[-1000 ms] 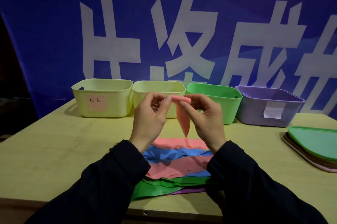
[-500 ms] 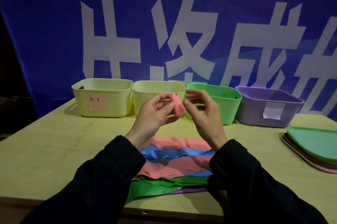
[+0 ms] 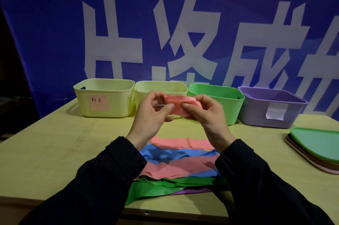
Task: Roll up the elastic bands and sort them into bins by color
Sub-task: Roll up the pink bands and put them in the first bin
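Both hands up over the table: left hand [image 3: 152, 114] and right hand [image 3: 205, 114] pinch a pink band [image 3: 178, 106] between them, loose bands [image 3: 176, 162] below the wrists, bins [image 3: 104, 100] right behind.

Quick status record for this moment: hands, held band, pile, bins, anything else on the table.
left hand: pinches pink band
right hand: pinches pink band
pink band: rolled up, held above table
pile: loose pink, blue, green, purple bands
bins: labelled yellow bin, second yellow bin, green bin, purple bin
extras: stacked lids at right
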{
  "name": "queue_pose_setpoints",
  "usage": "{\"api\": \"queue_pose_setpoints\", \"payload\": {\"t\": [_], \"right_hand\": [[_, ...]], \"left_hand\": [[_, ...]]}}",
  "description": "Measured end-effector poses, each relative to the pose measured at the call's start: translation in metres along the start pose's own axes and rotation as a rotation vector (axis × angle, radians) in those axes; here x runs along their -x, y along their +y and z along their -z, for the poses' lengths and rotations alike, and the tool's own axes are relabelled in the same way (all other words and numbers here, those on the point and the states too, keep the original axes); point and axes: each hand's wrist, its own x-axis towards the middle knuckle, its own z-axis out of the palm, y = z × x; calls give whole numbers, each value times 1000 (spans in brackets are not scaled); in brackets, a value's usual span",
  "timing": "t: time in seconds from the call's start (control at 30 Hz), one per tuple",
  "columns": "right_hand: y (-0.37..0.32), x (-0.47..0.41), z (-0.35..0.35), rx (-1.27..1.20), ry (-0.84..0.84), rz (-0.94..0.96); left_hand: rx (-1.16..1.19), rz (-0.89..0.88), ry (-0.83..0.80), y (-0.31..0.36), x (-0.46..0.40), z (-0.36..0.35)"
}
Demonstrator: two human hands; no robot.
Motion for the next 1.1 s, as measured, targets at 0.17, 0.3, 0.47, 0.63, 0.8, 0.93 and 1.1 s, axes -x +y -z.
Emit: {"api": "queue_pose_setpoints", "payload": {"t": [0.17, 0.3, 0.47, 0.63, 0.8, 0.93, 1.1], "right_hand": [[-7, -4, 9, -208, -52, -151], [-7, -5, 11, -134, -60, -162], [-3, -4, 5, -19, -65, -147], [2, -2, 5, 83, -72, -72], [1, -2, 7, -25, -55, -111], [2, -4, 8, 4, -36, -111], [5, -5, 6, 28, -30, -80]], "left_hand": [[55, 29, -19, 1, -5, 15], [78, 36, -87, 4, -3, 23], [126, 46, -119, -3, -1, 17], [23, 3, -98, -2, 2, 16], [43, 8, -63, -4, 1, 18], [40, -20, -115, -5, 2, 19], [-29, -51, -75, -4, 3, 15]]}}
